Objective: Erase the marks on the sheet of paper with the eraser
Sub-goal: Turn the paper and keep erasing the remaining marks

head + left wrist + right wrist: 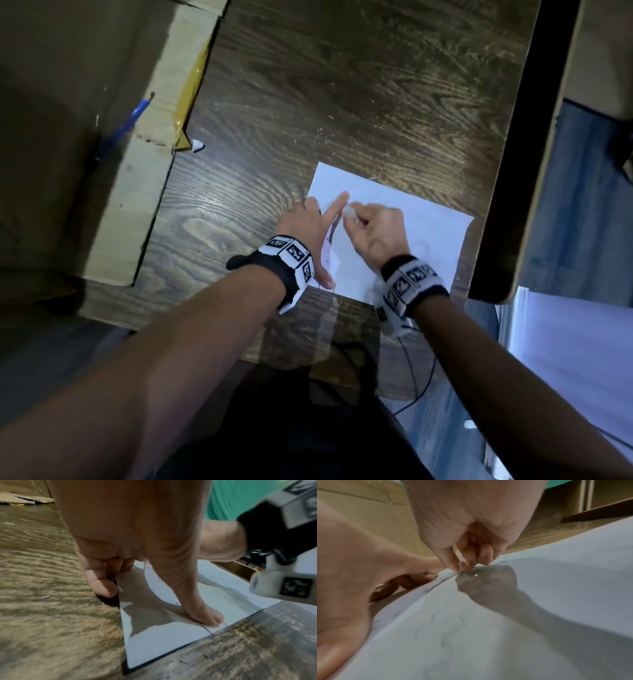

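The right hand (376,229) has its fingers curled tight in a pinching grip round a small pale eraser (351,213), whose tip meets the sheet of paper (428,233) near that sheet's far left part. In the right wrist view the fingertips (453,566) press down onto the paper, and the eraser itself is hardly visible between them; a tiny white crumb (476,575) lies just beside them on the sheet. Faint grey marks (443,639) run across the paper nearer the wrist.

The left hand (308,226) lies spread flat, holding nothing: its forefinger reaches onto the sheet right beside the eraser, and its thumb (205,614) presses the sheet's near edge, on a thin dark pencil line. The other fingers rest along the sheet's left edge, partly on the wood.

The sheet lies flat on the dark wood-grain tabletop (342,85), toward its right edge and near its front edge. Along the left edge of the tabletop sits an open cardboard box (130,205) with a blue pen (126,125) in it, and a small white scrap (198,144) lies on the wood beside the box.
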